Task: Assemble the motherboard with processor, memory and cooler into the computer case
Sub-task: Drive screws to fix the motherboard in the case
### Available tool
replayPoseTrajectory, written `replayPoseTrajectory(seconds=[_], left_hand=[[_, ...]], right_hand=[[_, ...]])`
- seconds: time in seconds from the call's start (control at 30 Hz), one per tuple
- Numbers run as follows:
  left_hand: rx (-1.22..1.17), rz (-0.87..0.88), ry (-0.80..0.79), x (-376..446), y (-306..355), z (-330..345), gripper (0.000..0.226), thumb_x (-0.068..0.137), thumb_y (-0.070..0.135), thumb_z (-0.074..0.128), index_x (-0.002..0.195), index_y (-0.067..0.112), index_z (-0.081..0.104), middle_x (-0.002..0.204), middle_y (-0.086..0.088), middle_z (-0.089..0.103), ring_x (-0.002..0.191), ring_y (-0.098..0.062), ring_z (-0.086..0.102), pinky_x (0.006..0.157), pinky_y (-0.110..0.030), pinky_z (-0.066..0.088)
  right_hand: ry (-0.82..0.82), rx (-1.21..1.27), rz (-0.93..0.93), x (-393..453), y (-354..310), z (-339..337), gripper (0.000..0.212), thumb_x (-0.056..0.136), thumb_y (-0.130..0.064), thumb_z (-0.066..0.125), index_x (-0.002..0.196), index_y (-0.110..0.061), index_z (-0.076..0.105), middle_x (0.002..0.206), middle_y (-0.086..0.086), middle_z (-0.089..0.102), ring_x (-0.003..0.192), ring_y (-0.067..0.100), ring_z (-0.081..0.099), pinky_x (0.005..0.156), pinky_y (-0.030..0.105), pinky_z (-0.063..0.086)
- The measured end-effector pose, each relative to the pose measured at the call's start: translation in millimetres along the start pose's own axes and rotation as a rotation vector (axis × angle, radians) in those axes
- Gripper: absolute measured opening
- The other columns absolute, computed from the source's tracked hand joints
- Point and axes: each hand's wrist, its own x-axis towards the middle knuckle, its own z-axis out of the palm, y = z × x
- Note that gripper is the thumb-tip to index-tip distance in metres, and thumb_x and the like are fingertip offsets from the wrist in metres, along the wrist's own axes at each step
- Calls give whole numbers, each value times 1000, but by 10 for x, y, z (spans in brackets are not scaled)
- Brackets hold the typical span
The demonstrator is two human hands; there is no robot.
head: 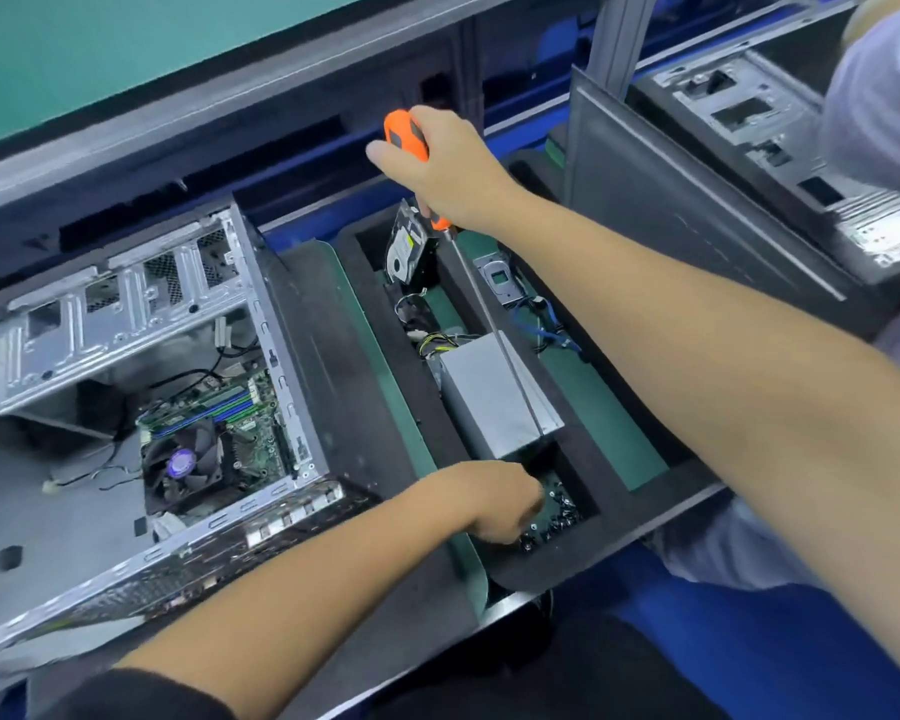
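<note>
Blue bench (780, 641) | black foam tray (619, 517) | green mat (593, 402) | open case (126, 314)

A teal wall panel (126, 49) fills the upper left, bordered below by a grey metal rail (261, 96) that runs diagonally across the view. Beneath the rail lies the tabletop (614, 522), a dark surface with a grey front edge and blue strips (328, 210) along its far side, and a grey upright post (619, 39) rises at the top right. Blue flooring (780, 646) shows at the lower right below the tabletop's edge, and even, diffuse light falls over everything without hard shadows.
</note>
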Motion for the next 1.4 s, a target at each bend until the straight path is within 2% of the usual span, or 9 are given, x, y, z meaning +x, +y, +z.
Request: replayPoseTrajectory(seconds=[0.07,0.17,0.3,0.43,0.6,0.7,0.83,1.07,1.4], left_hand=[[83,-47,104,128,105,154,20,87,1,45,104,1,56,102,-16,60,93,-34,58,75,-42,51],[117,-124,268,355,153,311,27,87,-9,42,112,-5,51,108,-21,58,97,-35,60,67,-41,44],[89,-211,239,669,155,391,31,81,-18,45,105,-4,59,107,-18,61,97,-35,61,61,-38,42],[86,-238,234,873,141,497,37,84,-17,43,116,-3,56,114,-18,56,103,-36,59,67,-42,48],[101,-224,235,929,103,565,40,82,-19,42,117,-4,53,112,-19,57,99,-36,60,65,-41,47],[108,-230,222,934,101,575,40,84,-17,42,121,-4,50,117,-20,55,102,-36,59,72,-43,50],[150,-214,233,915,97,559,42,84,-16,40,125,-4,46,116,-21,55,100,-36,59,70,-40,49],[148,-235,248,924,122,542,41,81,-19,42,114,-2,56,109,-17,59,95,-34,62,61,-35,44],[198,-206,239,940,118,567,41,81,-17,42,116,0,55,108,-16,59,92,-32,62,58,-31,41]], right_hand=[[-21,27,0,-1,21,20,40,93,-32,59,70,-18,29,58,-4,33,43,20,45,44,22,35],[-32,59,-8,-15,55,61,40,92,-31,60,69,-18,30,56,-7,33,40,19,45,43,22,35],[-28,99,-3,-70,130,95,41,93,-28,59,69,-17,29,57,-6,30,39,15,37,43,24,33],[-13,116,20,-150,242,61,39,94,-27,59,72,-13,30,60,1,31,42,18,38,45,25,33],[-17,102,52,-236,348,29,35,95,-27,58,76,-9,34,63,7,33,51,19,37,51,30,33],[-31,103,72,-256,358,39,35,95,-27,59,76,-9,35,65,9,34,52,20,38,51,30,32],[-49,108,67,-256,320,53,35,94,-28,59,76,-9,36,65,9,34,51,20,39,50,28,33],[-59,121,62,-252,300,67,36,94,-28,59,75,-11,34,64,7,34,43,20,46,44,25,36],[-31,96,44,-271,267,76,37,94,-29,60,74,-11,34,60,1,33,46,17,41,47,25,34]])
